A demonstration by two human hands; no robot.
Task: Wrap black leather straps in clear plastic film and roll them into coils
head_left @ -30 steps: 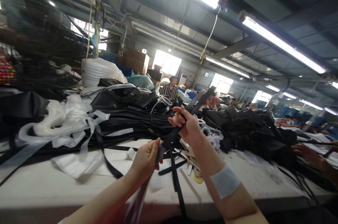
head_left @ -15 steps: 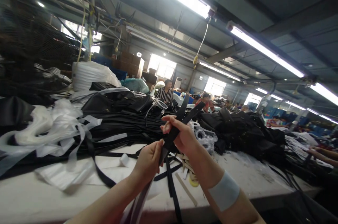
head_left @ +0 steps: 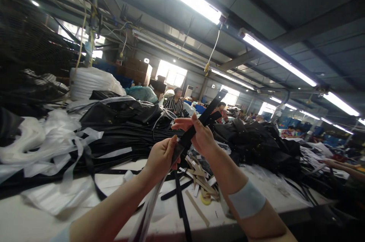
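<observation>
Black straps (head_left: 209, 111) slant up from between my two hands, one end rising higher than the other. My left hand (head_left: 161, 154) is closed around their lower part, thumb on top. Higher up, my right hand (head_left: 203, 137) pinches the straps with the thumb in front, its fingers pointing left behind them. Below my left hand, long strips (head_left: 152, 207) run down past the table edge, one side pale. Under my hands, dark straps (head_left: 178, 192) hang over the edge beside beige strips (head_left: 199, 175) and a yellow tape roll (head_left: 205, 199).
A white table (head_left: 165, 217) runs across the front. Black straps and bag pieces (head_left: 119, 124) are heaped at left, with white strips (head_left: 54, 139) beside them. More black pieces (head_left: 251, 139) lie right. Co-workers sit beyond, one in a striped shirt (head_left: 174, 103); another's forearm (head_left: 339, 166) shows far right.
The strap ends have fanned differently: one now reaches higher and farther right. My right hand has turned and shifted slightly right and up. My left hand keeps its hold, and the view has shifted slightly.
</observation>
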